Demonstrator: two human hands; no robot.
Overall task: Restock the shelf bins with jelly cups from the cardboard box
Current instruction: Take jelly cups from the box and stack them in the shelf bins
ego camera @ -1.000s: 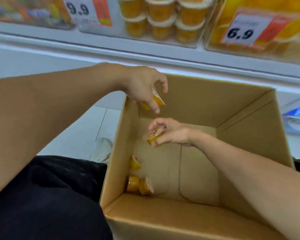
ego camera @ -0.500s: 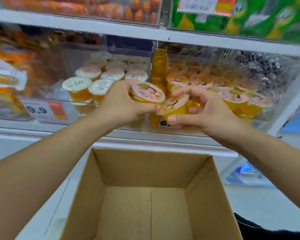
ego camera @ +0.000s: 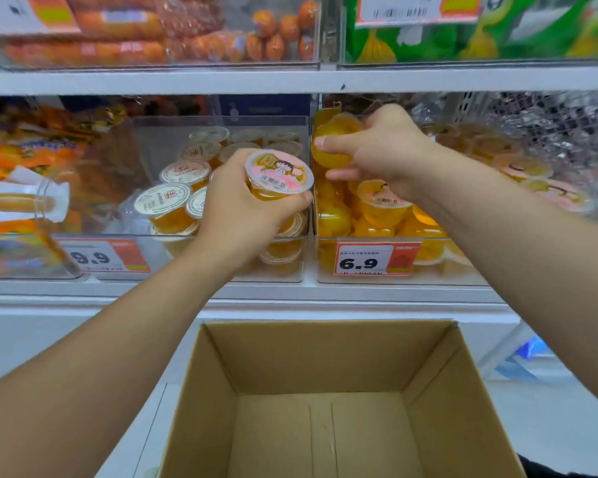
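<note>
Two bare forearms are in view, one from the lower left and one from the right edge. No sleeve, cuff, watch, band or ring is visible on either. The left hand [ego camera: 242, 208] is uncovered, without a glove, and fingernail detail is not legible. The right hand [ego camera: 384, 150] is likewise ungloved, with one short, unpainted nail visible at a fingertip. Fine hair shows along the right forearm. A sliver of black fabric appears at the lower right corner; the garment cannot be identified.

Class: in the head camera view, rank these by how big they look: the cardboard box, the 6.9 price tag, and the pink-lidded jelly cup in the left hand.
1. cardboard box
2. 6.9 price tag
3. pink-lidded jelly cup
Tag and cup look close in size, and the cup is nearer the camera, so that order is unsure.
</note>
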